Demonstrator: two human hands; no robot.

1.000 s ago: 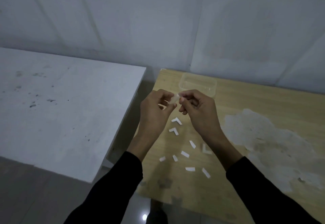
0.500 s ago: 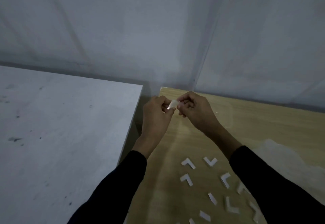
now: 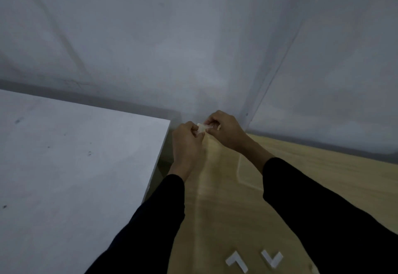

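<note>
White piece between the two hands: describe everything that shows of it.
The white piece is small, pale and slightly see-through, thin like plastic or paper. The left hand pinches it from the left and the right hand from the right, so they hide most of it and its shape cannot be told. It is held in the air above the far corner of the wooden table, touching nothing else.

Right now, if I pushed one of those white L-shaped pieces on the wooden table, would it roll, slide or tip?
Probably slide: the L piece lies flat on the smooth table, with no round side to roll on. It looks thin and small, so it is likely light. Its straight, crisp arms suggest it is fairly stiff.
</note>
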